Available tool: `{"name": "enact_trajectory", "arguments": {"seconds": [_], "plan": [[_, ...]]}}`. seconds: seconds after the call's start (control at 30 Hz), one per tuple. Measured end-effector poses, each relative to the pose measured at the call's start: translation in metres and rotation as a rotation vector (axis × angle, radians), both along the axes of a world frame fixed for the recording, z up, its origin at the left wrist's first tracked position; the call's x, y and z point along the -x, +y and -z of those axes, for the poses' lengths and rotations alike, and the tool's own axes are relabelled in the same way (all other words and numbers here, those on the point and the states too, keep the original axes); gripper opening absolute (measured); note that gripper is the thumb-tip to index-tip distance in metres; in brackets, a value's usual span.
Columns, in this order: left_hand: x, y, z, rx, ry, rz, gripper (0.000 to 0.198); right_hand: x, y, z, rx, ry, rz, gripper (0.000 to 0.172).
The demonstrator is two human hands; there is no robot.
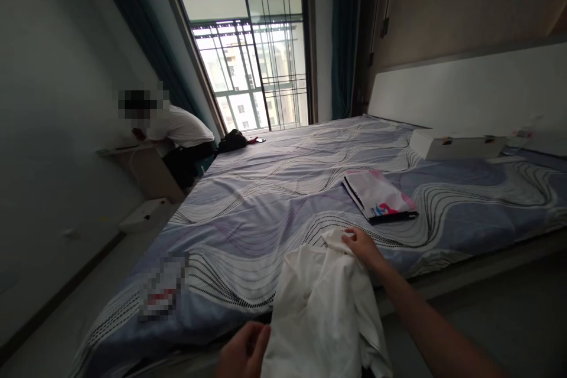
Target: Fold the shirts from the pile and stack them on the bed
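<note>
A white shirt hangs in loose folds at the near edge of the bed, its upper part over the patterned sheet. What looks like a sleeve drops down its right side. My right hand pinches the cloth at the upper right corner between thumb and fingers. Lower down, my left hand is closed with curled fingers at the shirt's left edge; the cloth within its grip is mostly hidden. The bottom of the shirt runs out of the picture.
A bed with a wavy-patterned sheet spans the middle. On it lie a flat pink-and-white package, a white box, a blurred item and a black bag. Another person leans over a small desk at far left.
</note>
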State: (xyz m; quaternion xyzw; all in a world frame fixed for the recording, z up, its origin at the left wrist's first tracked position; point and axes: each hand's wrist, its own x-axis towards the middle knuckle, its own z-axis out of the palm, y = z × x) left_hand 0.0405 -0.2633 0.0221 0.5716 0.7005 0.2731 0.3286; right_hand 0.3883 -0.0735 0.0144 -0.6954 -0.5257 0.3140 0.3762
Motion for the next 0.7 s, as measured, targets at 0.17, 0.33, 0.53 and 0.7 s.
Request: {"name": "enact_trajectory", "arguments": {"seconds": [0.17,0.33,0.53,0.7], "plan": [[-0.046,0.081,-0.005,-0.222,0.249,-0.151,0.063,-0.005,-0.043,0.024,-0.040,-0.007,0.053,0.073],[-0.083,0.134,0.015,-0.101,0.410,-0.026,0.047,-0.009,-0.062,0.022,-0.046,0.151,0.013,0.042],[-0.014,0.152,-0.008,-0.142,0.006,-0.072,0.033,-0.033,-0.050,-0.014,-0.049,0.488,-0.082,0.031],[0.063,0.146,-0.047,-0.340,-0.350,-0.293,0.050,-0.048,-0.011,-0.036,0.004,0.552,0.022,0.028]]}}
